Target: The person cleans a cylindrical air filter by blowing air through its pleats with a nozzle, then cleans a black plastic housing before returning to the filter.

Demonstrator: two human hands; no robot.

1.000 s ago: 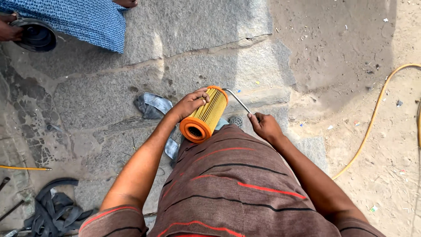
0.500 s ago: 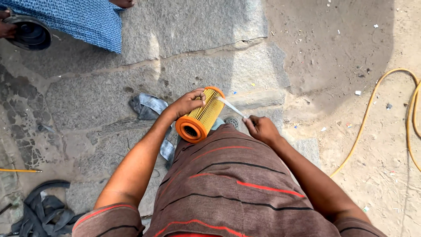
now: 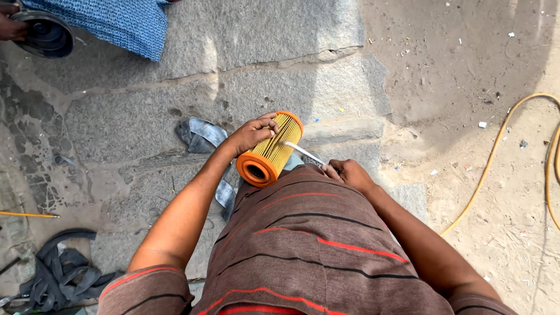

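My left hand point(image 3: 252, 133) grips a cylindrical filter point(image 3: 269, 149) with yellow pleats and orange end caps, held level in front of my striped brown shirt point(image 3: 303, 251). Its open orange end faces me. My right hand point(image 3: 349, 175) holds a thin metal nozzle point(image 3: 302, 151) whose tip touches the pleated side of the filter. Both hands are over stone paving.
A grey crumpled rubber strip point(image 3: 201, 135) lies on the stone slabs point(image 3: 146, 116) under the filter. A yellow hose point(image 3: 496, 157) curves over the sandy ground at the right. At top left another person's hand point(image 3: 10, 27) holds a dark round part point(image 3: 44, 34) beside blue cloth point(image 3: 111, 20). Black rubber scraps point(image 3: 55, 280) lie bottom left.
The nozzle tip in my right hand has shifted slightly along the filter's side. My left hand keeps the same grip.
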